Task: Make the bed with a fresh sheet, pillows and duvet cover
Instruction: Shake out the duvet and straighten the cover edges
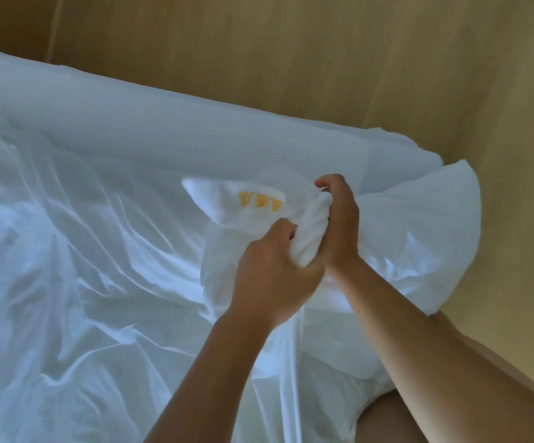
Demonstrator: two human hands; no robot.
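Note:
A white duvet cover (77, 251) lies crumpled across the bed, with a yellow printed mark (260, 201) near one corner. Both hands grip a twisted, bunched corner of white fabric (312, 233) near the bed's right end. My left hand (270, 270) holds the bunch from below and left, fingers curled round it. My right hand (337, 219) clasps it from the right, thumb on top. A puffed white fold of the duvet (425, 238) bulges to the right of the hands. The smooth sheeted mattress edge (169, 135) runs behind.
A tan wooden wall or headboard panel (323, 59) stands behind and to the right of the bed, close to its corner. More white bedding (339, 394) hangs down in front of me.

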